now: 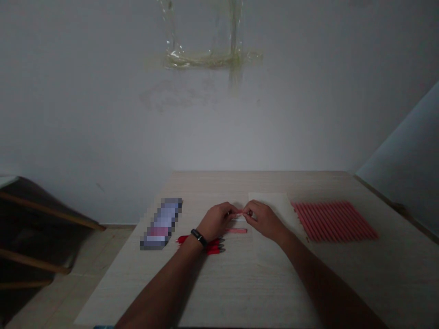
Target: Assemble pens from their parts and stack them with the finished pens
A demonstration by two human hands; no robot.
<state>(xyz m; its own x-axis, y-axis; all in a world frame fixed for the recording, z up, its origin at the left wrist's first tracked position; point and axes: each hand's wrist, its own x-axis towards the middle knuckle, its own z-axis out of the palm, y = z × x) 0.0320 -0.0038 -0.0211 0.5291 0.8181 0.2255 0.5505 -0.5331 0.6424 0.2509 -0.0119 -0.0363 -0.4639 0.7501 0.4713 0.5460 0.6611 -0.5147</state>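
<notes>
My left hand (216, 220) and my right hand (262, 220) meet over the middle of the wooden table (240, 283). Both pinch a thin red pen part (241, 212) between their fingertips. Under my left wrist, which wears a dark band (199, 236), lies a small heap of red pens (215, 246). A single red tube (236, 230) lies on the table just below my hands. A pale sheet (274, 201) sits beneath my right hand.
A neat row of several red tubes (334, 221) lies at the right. A blurred-out flat object (162, 224) lies at the left. A dark wooden chair or shelf (30, 228) stands left of the table. A grey wall is behind.
</notes>
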